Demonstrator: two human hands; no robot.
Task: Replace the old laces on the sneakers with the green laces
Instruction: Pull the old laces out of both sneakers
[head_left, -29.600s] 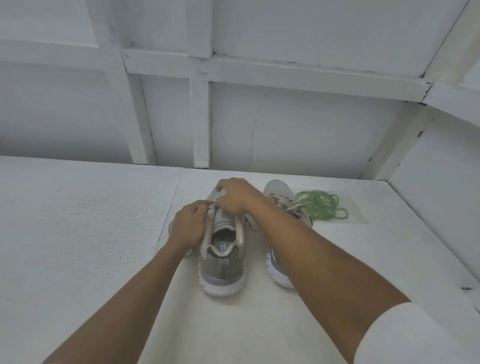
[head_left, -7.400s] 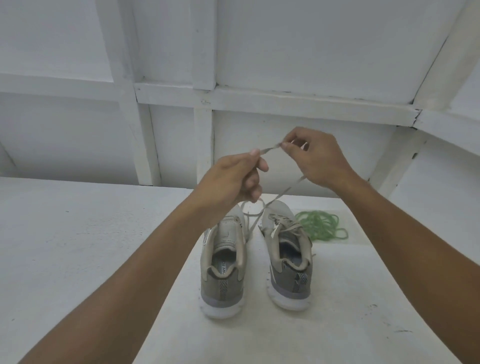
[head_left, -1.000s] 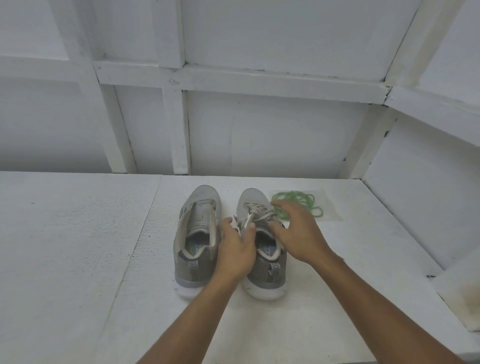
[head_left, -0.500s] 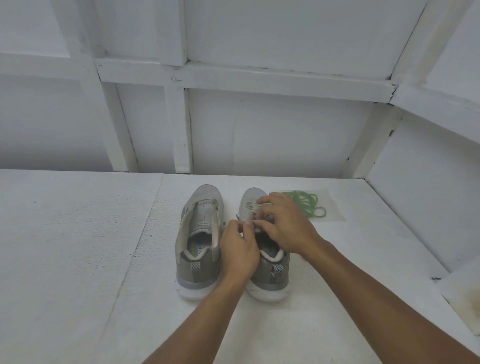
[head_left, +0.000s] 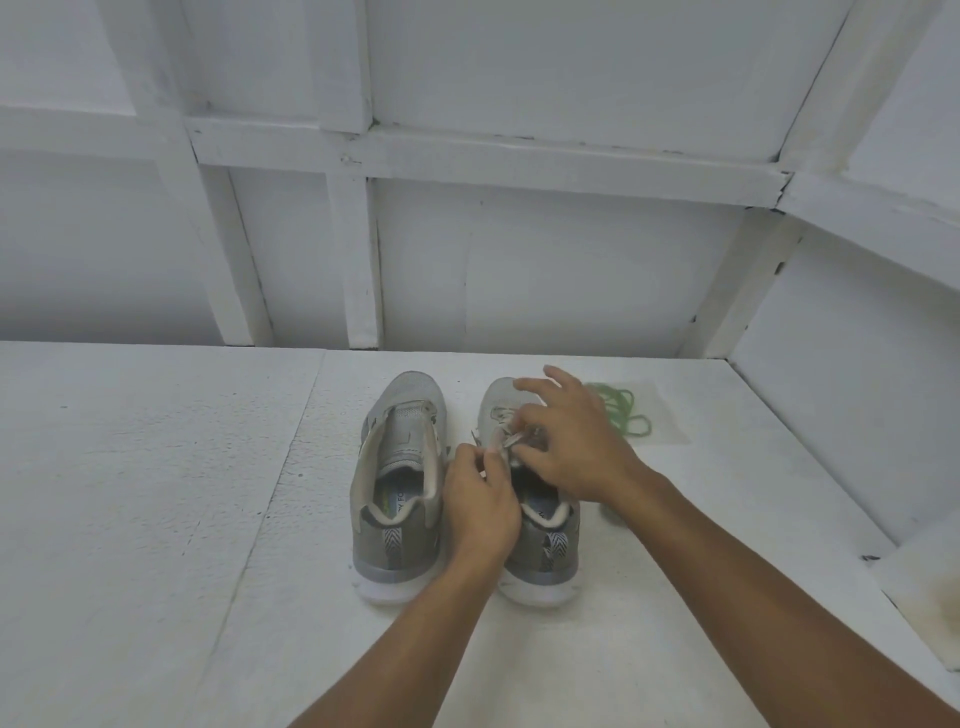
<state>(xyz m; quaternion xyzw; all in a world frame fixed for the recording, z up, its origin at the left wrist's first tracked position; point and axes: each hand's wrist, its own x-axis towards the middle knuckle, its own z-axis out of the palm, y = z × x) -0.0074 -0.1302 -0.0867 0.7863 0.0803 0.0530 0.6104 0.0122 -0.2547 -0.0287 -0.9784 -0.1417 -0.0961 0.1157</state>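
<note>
I work on the right sneaker (head_left: 545, 540), which stands just beside the left sneaker (head_left: 400, 467) on the table (head_left: 156, 493). My right hand (head_left: 574, 452) pinches the old lace (head_left: 511, 440) over the tongue with thumb and one finger, and its other fingers are spread. My left hand (head_left: 480, 501) is curled at the eyelet edge and, I think, pinches the same lace, but the view is blurred there. It is best to loosen it row by row, not with one hard pull. The green laces (head_left: 626, 415) lie behind my right hand.
</note>
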